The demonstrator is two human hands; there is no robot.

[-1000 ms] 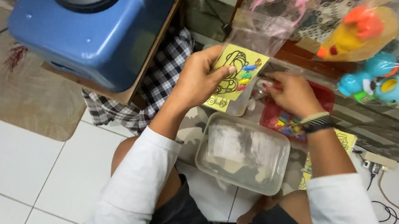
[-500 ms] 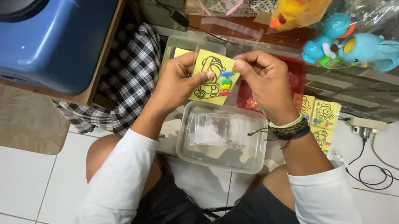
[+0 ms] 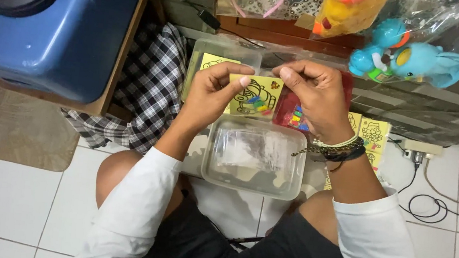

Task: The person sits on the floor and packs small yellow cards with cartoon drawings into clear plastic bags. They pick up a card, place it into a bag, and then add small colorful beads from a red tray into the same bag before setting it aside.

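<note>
My left hand (image 3: 212,89) and my right hand (image 3: 314,95) hold a small yellow card (image 3: 254,97) between them, one at each upper corner. The card shows a line drawing and a strip of small coloured packets, and it sits inside a thin clear sleeve. It hangs above a clear plastic tub (image 3: 254,156) that rests on my lap. A red tray (image 3: 288,115) with coloured bits lies just behind the card. More yellow cards (image 3: 372,134) lie to the right, and another card (image 3: 211,62) rests in a clear box behind my left hand.
A big blue water jug (image 3: 52,16) stands on a wooden stand at the left, with a checked cloth (image 3: 142,90) beside it. Bagged plastic toys (image 3: 405,54) hang at the top right. A power strip (image 3: 414,149) and cables lie on the white tiled floor.
The view has shifted, so everything sits lower and more to the left in the frame. Both hands still hold the yellow card, now a little lower over the clear tub.
</note>
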